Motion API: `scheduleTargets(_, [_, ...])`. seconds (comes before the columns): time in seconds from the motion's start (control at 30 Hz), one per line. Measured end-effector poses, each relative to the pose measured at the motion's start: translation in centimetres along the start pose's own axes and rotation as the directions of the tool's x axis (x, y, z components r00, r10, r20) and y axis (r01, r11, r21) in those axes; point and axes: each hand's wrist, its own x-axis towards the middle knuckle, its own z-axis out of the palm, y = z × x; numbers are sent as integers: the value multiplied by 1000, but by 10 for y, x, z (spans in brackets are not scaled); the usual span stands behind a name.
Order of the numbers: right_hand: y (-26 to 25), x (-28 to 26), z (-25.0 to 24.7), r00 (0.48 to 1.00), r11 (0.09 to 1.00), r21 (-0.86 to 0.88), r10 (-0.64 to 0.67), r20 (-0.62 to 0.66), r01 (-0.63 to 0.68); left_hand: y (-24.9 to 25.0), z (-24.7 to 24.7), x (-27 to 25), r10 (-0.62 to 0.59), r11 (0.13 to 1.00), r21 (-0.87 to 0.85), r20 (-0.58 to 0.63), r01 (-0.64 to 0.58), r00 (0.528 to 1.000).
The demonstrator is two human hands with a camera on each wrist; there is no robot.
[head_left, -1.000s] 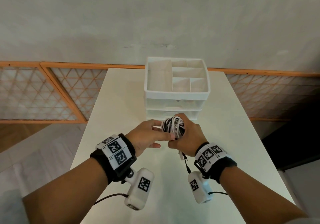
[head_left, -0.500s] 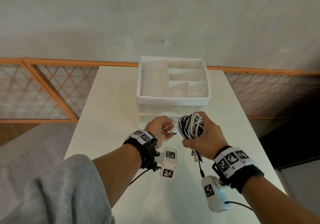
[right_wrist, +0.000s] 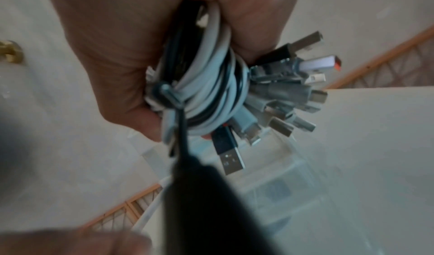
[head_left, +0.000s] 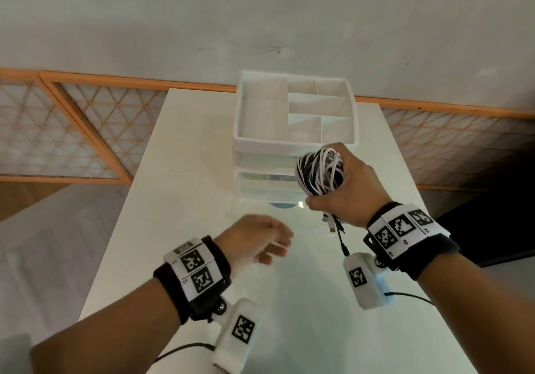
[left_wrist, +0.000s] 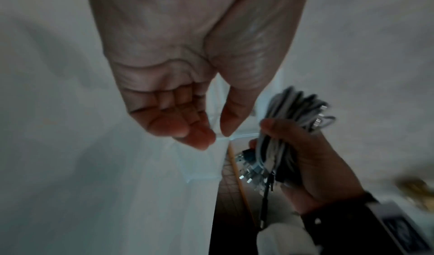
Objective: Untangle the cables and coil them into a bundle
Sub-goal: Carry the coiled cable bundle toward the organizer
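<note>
Fingers (right_wrist: 150, 121) hide cable bundle (head_left: 320, 172) middle; plugs prob. USB.

Black wristbands (head_left: 199, 295) with square-patterned tags; white wrist cameras (head_left: 365, 281), cabled.

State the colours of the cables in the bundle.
White and black cables, gripped by the right hand; clearest in the head view.
</note>
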Motion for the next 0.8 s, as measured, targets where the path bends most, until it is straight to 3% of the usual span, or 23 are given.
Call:
scheduleTargets(0.07, [-11,7,-2,999,998,-46,-47,4,48,11,-11,1,248,935,292,-133,-202,960])
scheduleTargets(0.1, [-15,11,-1,998,996,-64,-68,9,69,12,-17,3,322,847,486,-147,-215,935])
scheduleTargets(0.13, [-18,16,1,996,993,-78,-87,15,88,11,-22,6,332,718,676,-122,-167,935])
scheduleTargets(0.2, [-21,25,9,993,987,-110,-111,39,114,-2,-26,9,272,499,862,-58,-90,960])
scheduleTargets(0.33, [-18,38,33,984,964,-216,-128,128,153,-23,-20,2,262,472,870,13,-140,965])
scheduleTargets(0.43, [-13,44,53,973,935,-304,-125,194,181,-19,-23,-5,353,488,857,-19,-166,936])
scheduleTargets(0.47, [-10,46,58,969,929,-317,-125,214,190,-14,-25,-8,434,505,844,-66,-181,899])
scheduleTargets(0.53, [-6,50,65,960,924,-327,-113,257,196,-2,-28,-12,617,538,810,-188,-235,764])
scheduleTargets(0.57, [-5,52,67,951,914,-346,-112,288,212,4,-31,-12,690,536,796,-220,-282,689])
scheduleTargets(0.6, [-3,54,70,939,896,-375,-116,323,240,10,-33,-8,735,510,795,-206,-327,646])
scheduleTargets(0.63, [-3,55,74,927,874,-404,-121,354,269,15,-36,-4,754,464,808,-145,-363,640])
scheduleTargets(0.67, [-3,57,77,920,857,-428,-123,373,288,18,-37,2,743,422,820,-69,-386,666])
scheduleTargets(0.73, [-4,61,84,913,836,-461,-109,393,298,20,-36,14,666,390,831,42,-396,745])
scheduleTargets(0.8, [-1,63,89,902,854,-430,-97,421,293,15,-32,25,582,404,845,57,-350,811])
